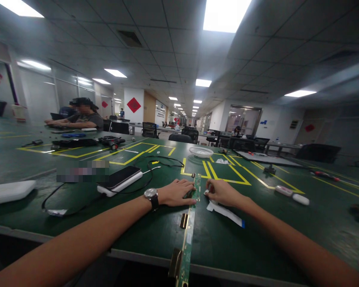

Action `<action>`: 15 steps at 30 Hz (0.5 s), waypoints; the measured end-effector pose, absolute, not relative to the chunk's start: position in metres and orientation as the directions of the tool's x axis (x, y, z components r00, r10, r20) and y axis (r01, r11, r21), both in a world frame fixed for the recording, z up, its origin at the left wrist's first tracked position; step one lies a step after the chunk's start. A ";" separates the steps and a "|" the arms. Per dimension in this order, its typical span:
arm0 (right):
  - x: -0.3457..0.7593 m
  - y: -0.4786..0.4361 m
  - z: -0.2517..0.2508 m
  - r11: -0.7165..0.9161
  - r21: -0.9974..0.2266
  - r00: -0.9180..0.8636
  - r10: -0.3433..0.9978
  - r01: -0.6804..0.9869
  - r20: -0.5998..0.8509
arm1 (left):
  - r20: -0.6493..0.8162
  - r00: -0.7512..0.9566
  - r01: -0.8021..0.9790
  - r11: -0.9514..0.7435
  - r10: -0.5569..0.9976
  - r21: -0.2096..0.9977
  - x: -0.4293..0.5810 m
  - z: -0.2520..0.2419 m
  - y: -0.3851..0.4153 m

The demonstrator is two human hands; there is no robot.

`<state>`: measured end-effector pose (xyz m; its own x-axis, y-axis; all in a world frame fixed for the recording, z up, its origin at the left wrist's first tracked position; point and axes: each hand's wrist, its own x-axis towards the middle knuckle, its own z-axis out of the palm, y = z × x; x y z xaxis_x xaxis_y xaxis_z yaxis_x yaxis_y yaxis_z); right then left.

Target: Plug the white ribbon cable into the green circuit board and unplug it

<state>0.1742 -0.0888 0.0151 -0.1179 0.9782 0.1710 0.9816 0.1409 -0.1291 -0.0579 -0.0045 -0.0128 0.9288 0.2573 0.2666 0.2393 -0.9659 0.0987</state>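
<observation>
A long, narrow green circuit board (189,235) runs from the table's near edge up between my hands, its near end reaching past the edge. Amber film strips stick out from its left side. My left hand (176,193), with a watch on the wrist, rests on the board's far part, fingers and thumb stretched out and apart. Just right of the board, my right hand (223,193) is closed in a pinch at the end of a white flat ribbon cable (227,215). That cable trails toward me and ends in a blue tip. The pinched fingertips are partly hidden.
A phone (121,177) lies on a white block left of my hands, with a black cable (164,159) looping beyond. Farther off stands a clear ribbed dish (201,152). To the right are a white case (300,199) and a screwdriver (324,175). Another person (88,115) sits far left.
</observation>
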 end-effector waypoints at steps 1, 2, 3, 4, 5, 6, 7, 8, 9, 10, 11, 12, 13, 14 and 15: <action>0.174 -0.088 0.013 0.157 -0.150 -0.129 0.974 0.976 0.184 | 0.259 0.929 0.245 -0.964 0.264 0.102 -0.058 -0.013 -0.005; 0.174 -0.087 0.011 0.169 -0.168 -0.135 0.971 0.971 0.198 | 0.251 0.929 0.251 -0.962 0.270 0.105 -0.058 -0.012 -0.005; 0.173 -0.086 0.009 0.177 -0.184 -0.137 0.968 0.967 0.212 | 0.242 0.931 0.255 -0.961 0.274 0.106 -0.058 -0.012 -0.005; 0.173 -0.085 0.007 0.182 -0.197 -0.136 0.965 0.963 0.224 | 0.234 0.933 0.257 -0.961 0.275 0.106 -0.058 -0.011 -0.005; 0.173 -0.084 0.006 0.185 -0.207 -0.134 0.963 0.961 0.235 | 0.226 0.935 0.257 -0.961 0.275 0.105 -0.058 -0.011 -0.006; 0.172 -0.083 0.005 0.186 -0.215 -0.132 0.961 0.959 0.244 | 0.221 0.936 0.256 -0.961 0.274 0.106 -0.058 -0.010 -0.006; 0.171 -0.082 0.003 0.187 -0.221 -0.129 0.959 0.957 0.252 | 0.221 0.937 0.253 -0.961 0.272 0.110 -0.058 -0.010 -0.006; 0.170 -0.081 0.003 0.186 -0.225 -0.126 0.958 0.956 0.260 | 0.224 0.937 0.249 -0.962 0.269 0.114 -0.058 -0.010 -0.006; 0.169 -0.080 0.002 0.185 -0.227 -0.122 0.956 0.956 0.266 | 0.228 0.936 0.245 -0.962 0.267 0.119 -0.058 -0.010 -0.006; 0.168 -0.079 0.001 0.183 -0.228 -0.118 0.955 0.956 0.272 | 0.231 0.936 0.242 -0.963 0.264 0.121 -0.058 -0.010 -0.005; 0.167 -0.079 0.001 0.181 -0.227 -0.115 0.954 0.957 0.276 | 0.232 0.937 0.239 -0.963 0.262 0.120 -0.058 -0.010 -0.005; 0.167 -0.079 0.001 0.179 -0.226 -0.113 0.954 0.958 0.279 | 0.232 0.937 0.239 -0.964 0.260 0.118 -0.058 -0.010 -0.005; 0.166 -0.078 0.001 0.178 -0.223 -0.112 0.953 0.958 0.280 | 0.231 0.938 0.239 -0.964 0.260 0.116 -0.058 -0.011 -0.005; 0.166 -0.078 0.002 0.180 -0.220 -0.114 0.953 0.959 0.281 | 0.230 0.937 0.240 -0.964 0.262 0.117 -0.058 -0.011 -0.004; 0.167 -0.078 0.002 0.184 -0.218 -0.120 0.953 0.958 0.279 | 0.231 0.937 0.241 -0.963 0.263 0.121 -0.058 -0.011 -0.004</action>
<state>0.1668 -0.0783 0.0022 -0.1200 0.9528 0.2788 0.9584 0.1844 -0.2178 -0.0584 -0.0042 -0.0111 0.9366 0.2631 0.2314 0.2407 -0.9631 0.1208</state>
